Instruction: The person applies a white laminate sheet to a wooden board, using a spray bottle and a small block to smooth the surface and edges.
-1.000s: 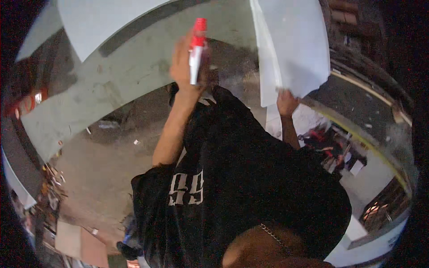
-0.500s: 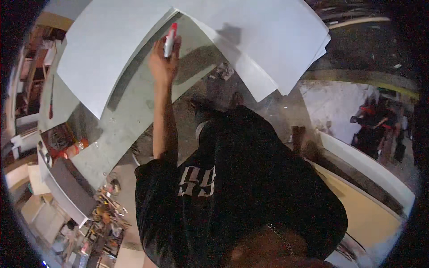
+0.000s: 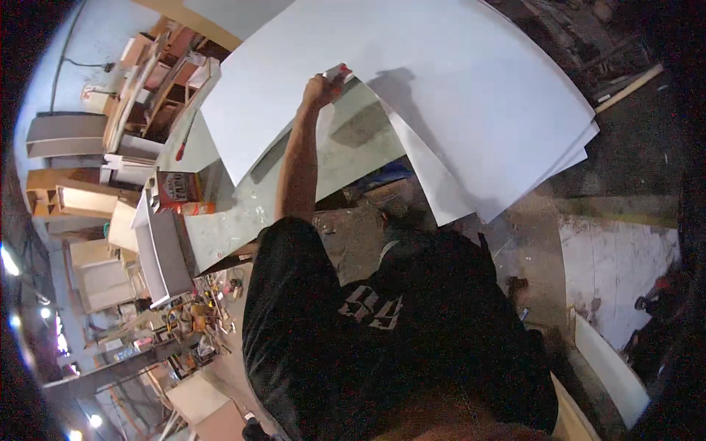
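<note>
My left hand (image 3: 319, 91) reaches up and away from my body, its fingers closed round a small grey and red utility knife (image 3: 339, 72). The knife is at the top of a V-shaped gap between two flaps of a large white sheet (image 3: 471, 88). The right flap's lower edge curls upward, and its corner hangs past the table. Under the gap shows the pale green tabletop (image 3: 235, 209), stained and dusty. Shadows fall on the sheet just right of my left hand. My right hand is out of view.
A dark printed bag (image 3: 179, 188) and an orange-capped bottle (image 3: 195, 209) stand at the table's left edge, beside a grey open box (image 3: 158, 250). Tools and scraps (image 3: 198, 312) clutter the floor at lower left. Wood offcuts (image 3: 147, 81) are stacked at far left.
The view has swung, so the scene sits further right. My left hand, with the utility knife, has moved to the gap's top, and the knife now tilts to the right.
</note>
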`<state>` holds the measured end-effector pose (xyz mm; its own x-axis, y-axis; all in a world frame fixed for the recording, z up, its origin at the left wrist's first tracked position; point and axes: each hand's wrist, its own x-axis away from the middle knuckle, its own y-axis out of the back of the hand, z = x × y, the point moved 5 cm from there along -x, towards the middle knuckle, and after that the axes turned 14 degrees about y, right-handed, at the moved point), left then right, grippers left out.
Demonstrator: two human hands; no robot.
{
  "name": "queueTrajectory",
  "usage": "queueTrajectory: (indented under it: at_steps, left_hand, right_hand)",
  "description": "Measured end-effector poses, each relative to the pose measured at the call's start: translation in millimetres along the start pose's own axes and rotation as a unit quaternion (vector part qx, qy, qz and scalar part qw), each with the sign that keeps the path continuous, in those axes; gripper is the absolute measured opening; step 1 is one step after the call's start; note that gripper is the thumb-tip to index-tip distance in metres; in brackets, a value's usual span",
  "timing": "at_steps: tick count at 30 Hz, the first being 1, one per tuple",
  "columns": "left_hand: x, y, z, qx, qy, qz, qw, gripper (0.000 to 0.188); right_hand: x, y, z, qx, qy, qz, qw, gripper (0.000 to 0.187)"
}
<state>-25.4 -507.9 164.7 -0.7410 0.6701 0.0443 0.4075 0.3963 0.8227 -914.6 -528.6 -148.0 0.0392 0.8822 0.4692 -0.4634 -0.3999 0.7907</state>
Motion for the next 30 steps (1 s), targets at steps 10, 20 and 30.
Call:
queueTrajectory:
  at_steps: [10,20,30]
  left_hand:
    - [8,-2,-7,0.131,0.025,0.130,0.983,0.061]
    - [63,-36,-50,0.256,0.136,0.167,0.942,0.053]
    - [177,-98,-135,0.188,0.070,0.307,0.930,0.054]
  right_hand:
    - [-25,-15,20,-0.040,0.019,0.016,0.999,0.022]
    - [-20,-10,-2,-0.043,0.016,0.011,0.999,0.019]
    - [-12,-6,-35,-0.056,-0.001,-0.001,0.998,0.018]
